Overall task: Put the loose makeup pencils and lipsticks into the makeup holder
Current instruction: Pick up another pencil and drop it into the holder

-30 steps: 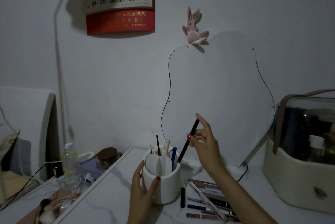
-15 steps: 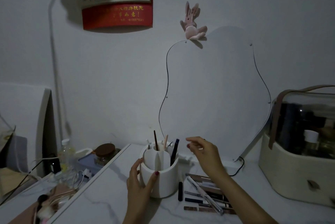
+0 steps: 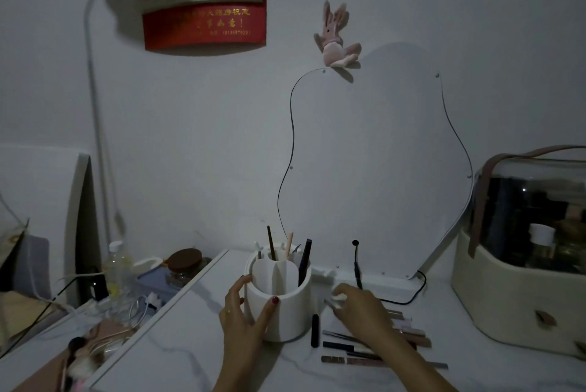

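Observation:
A white round makeup holder (image 3: 285,315) stands on the white table, with my left hand (image 3: 241,318) wrapped around its near left side. Inside it stand a dark blue pencil (image 3: 305,260), a thin brown one (image 3: 270,242) and a pink one (image 3: 289,244). Several loose pencils (image 3: 342,360) lie flat just right of the holder, and a short black one (image 3: 315,329) lies right beside its base. My right hand (image 3: 358,306) is down over this pile, its fingertips pinched on the far end of a silver pencil (image 3: 329,303) that still lies on the table.
A wavy frameless mirror (image 3: 380,169) leans on the wall behind the holder, a black cable (image 3: 409,296) at its foot. A beige case with a clear lid (image 3: 507,296) fills the right. Left of the table edge (image 3: 177,293) sit a bottle (image 3: 115,264), a jar (image 3: 184,264) and cords.
My right hand dropped the dark pencil into the holder, then came down to the loose pencils on the table. My left hand stayed on the holder.

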